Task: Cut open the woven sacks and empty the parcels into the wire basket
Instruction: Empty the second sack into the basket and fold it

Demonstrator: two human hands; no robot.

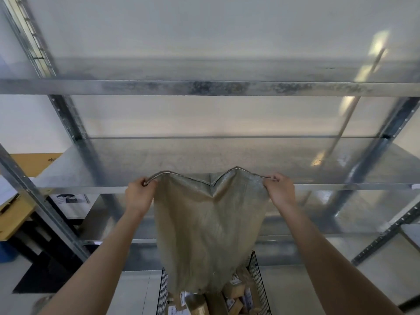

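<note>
Above the wire basket (255,269) our left hand (138,196) and right hand (280,192), arms raised, pinch the limp woven sack (209,228) by its hemmed corners; brown parcels (234,289) lie below.

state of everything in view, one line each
beige woven sack: held up by its two upper corners, hanging limp, lower end reaching the basket
left hand: gripping the sack's left corner
right hand: gripping the sack's right corner
black wire basket: partly filled with parcels
brown parcels: lying loose in the basket
</note>
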